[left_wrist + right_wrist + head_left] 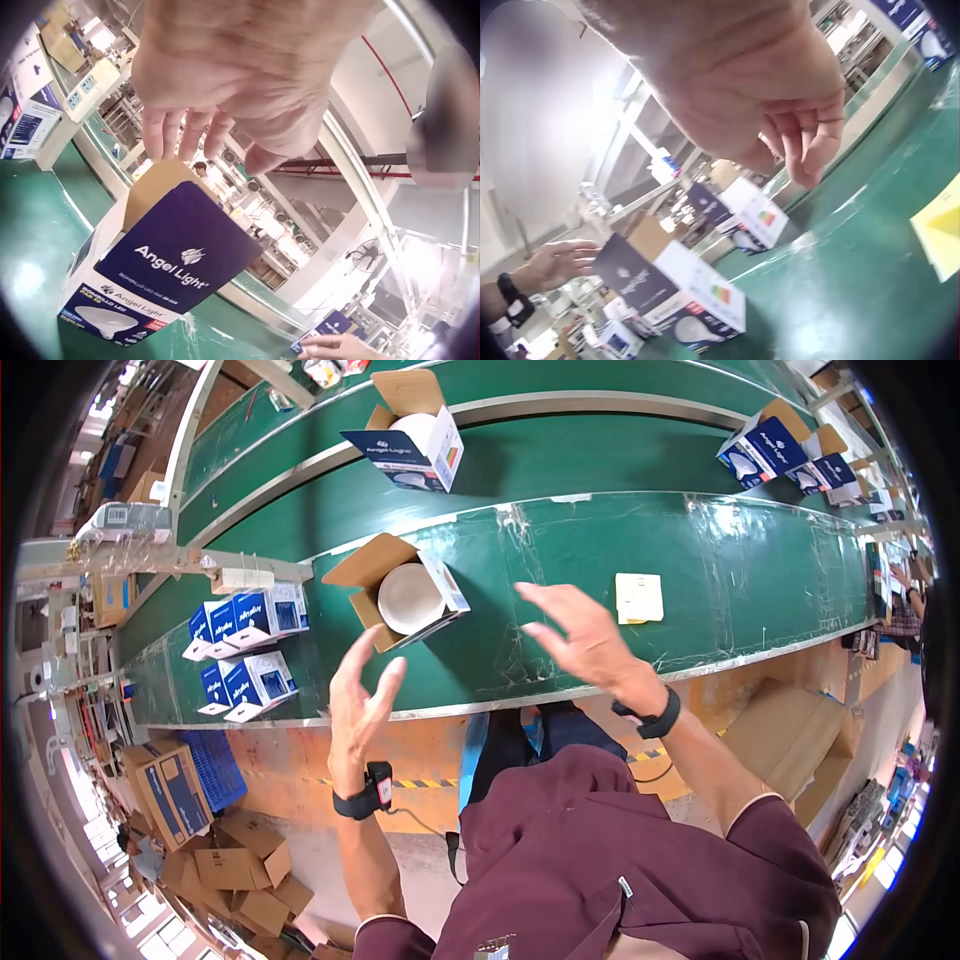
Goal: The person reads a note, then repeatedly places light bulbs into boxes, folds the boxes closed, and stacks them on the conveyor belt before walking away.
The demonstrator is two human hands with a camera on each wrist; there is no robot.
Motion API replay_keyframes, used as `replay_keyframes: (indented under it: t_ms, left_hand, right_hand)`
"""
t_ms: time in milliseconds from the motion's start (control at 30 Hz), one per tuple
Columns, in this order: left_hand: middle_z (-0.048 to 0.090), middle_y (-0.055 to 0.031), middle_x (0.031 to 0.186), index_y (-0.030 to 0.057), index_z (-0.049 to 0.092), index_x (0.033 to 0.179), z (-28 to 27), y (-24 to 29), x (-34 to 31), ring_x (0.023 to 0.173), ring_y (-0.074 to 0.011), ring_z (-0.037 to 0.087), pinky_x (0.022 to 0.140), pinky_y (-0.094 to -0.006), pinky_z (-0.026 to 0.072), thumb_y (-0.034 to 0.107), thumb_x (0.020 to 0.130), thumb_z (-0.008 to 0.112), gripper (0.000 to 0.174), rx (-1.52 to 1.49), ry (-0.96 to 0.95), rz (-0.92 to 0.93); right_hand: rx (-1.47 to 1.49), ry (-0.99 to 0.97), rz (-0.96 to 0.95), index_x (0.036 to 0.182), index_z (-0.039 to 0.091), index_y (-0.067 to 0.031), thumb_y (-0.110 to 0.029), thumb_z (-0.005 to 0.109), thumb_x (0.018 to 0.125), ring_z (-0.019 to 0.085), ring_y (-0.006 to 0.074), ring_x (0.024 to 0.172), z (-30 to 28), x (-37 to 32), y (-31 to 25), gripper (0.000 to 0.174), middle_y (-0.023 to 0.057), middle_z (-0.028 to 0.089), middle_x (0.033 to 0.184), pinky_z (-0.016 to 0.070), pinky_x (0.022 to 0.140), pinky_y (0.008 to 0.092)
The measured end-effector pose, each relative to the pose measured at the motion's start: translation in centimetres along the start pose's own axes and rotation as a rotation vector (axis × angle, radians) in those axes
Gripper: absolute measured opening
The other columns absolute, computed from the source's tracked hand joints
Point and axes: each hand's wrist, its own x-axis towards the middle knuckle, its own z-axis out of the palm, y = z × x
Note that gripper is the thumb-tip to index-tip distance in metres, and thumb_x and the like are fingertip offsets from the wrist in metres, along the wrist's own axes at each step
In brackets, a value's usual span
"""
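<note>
An open "Angel Light" bulb box [447, 582] stands on the green table with its flaps up. Inside it shows the round white face of a bulb [412, 599]. My left hand [360, 695] hovers at the near left side of this box, fingers extended and thumb apart, holding nothing. To the right of the box my right hand [583, 640] is raised over the table, its fingers loosely bent and nothing in them. A pad of pale yellow paper [639, 598] lies to that hand's right. In the left wrist view the box's printed blue flap [180, 251] stands below my left palm.
Several small blue-and-white boxes [250, 615] sit at the left end of the table. Another open bulb box [440, 452] is on the strip behind, with more boxes [765, 452] at far right. A metal rail [580, 402] runs along the back.
</note>
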Motion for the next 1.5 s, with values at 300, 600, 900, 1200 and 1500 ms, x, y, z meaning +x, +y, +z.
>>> replay_keyframes:
  t_ms: [300, 600, 900, 1200, 1500]
  left_hand:
    - [0.074, -0.0250, 0.095, 0.0023, 0.075, 0.115, 2.5, 3.1, 1.1, 0.088, -0.0363, 0.076, 0.080, -0.0398, 0.0581, 0.019, 0.100, 0.067, 0.024, -0.058, -0.135, 0.016]
    - [0.064, -0.0189, 0.141, -0.0013, 0.054, 0.148, -7.3, -9.0, 8.7, 0.115, -0.0278, 0.067, 0.100, -0.0377, 0.0526, 0.011, 0.101, 0.064, 0.049, -0.297, 0.196, 0.060]
    - [0.036, -0.0243, 0.165, 0.0113, 0.042, 0.158, -5.5, -9.4, 36.8, 0.144, -0.0431, 0.045, 0.119, -0.0461, 0.0413, 0.008, 0.072, 0.089, 0.098, 0.258, 0.199, 0.703]
    - [0.075, -0.0189, 0.089, 0.0106, 0.081, 0.095, -3.9, -0.6, 38.0, 0.090, -0.0392, 0.073, 0.080, -0.0491, 0.0581, 0.016, 0.081, 0.079, 0.016, 0.896, -0.185, 0.820]
    - [0.075, -0.0190, 0.086, 0.0082, 0.079, 0.093, 5.9, 16.2, 26.7, 0.085, -0.0400, 0.074, 0.077, -0.0502, 0.0589, 0.026, 0.092, 0.069, 0.020, 0.849, -0.078, 0.905]
  right_hand:
    - [-0.108, -0.013, -0.107, 0.149, 0.049, -0.0027, -0.009, 0.068, 0.093, 0.055, 0.0414, 0.129, 6.5, 7.1, -3.4, 0.059, 0.0194, 0.059, 0.139, 0.0451, 0.110, 0.0480]
    - [-0.102, -0.029, 0.297, 0.155, 0.041, -0.0001, -0.016, 0.065, 0.094, 0.064, 0.0483, 0.114, 6.8, 3.2, -8.7, 0.067, 0.0297, 0.062, 0.134, 0.0548, 0.096, 0.0473]
    - [-0.118, -0.066, 0.174, 0.137, 0.061, -0.0079, -0.008, 0.061, 0.095, 0.068, 0.0409, 0.107, 8.0, 2.7, -7.8, 0.042, 0.0179, 0.071, 0.123, 0.0576, 0.089, 0.0475]
    - [-0.162, 0.167, 0.056, 0.121, 0.071, -0.0103, -0.009, 0.058, 0.092, 0.070, 0.0357, 0.085, 11.3, 0.7, -6.9, 0.031, 0.0129, 0.073, 0.095, 0.0559, 0.070, 0.0465]
    - [-0.102, 0.025, 0.025, 0.111, 0.065, -0.0053, -0.002, 0.064, 0.084, 0.070, 0.0345, 0.090, 11.9, 0.6, -7.2, 0.028, 0.0110, 0.070, 0.095, 0.0563, 0.069, 0.0465]
